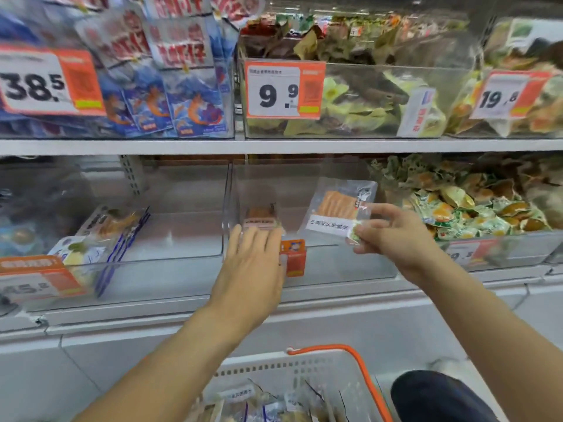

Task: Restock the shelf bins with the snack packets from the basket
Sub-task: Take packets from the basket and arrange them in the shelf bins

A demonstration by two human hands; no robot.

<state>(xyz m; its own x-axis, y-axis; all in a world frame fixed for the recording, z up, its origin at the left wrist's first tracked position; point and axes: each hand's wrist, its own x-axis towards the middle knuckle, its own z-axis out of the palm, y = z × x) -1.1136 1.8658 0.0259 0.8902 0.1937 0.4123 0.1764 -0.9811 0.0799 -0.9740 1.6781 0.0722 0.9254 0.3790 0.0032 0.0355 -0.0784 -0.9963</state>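
Clear plastic shelf bin, lower shelf: right hand pinches clear snack packet with orange contents above it; left hand, fingers straight, touches second packet inside. Tags above: 38.5, 9.9.

Two white shelves are seen. On the upper shelf, toward 12 o'clock, three clear bins are set side by side, filled with packets. On the lower shelf, clear bins are ranged from 9 to 3 o'clock. A white basket is placed on the floor at 6 o'clock.
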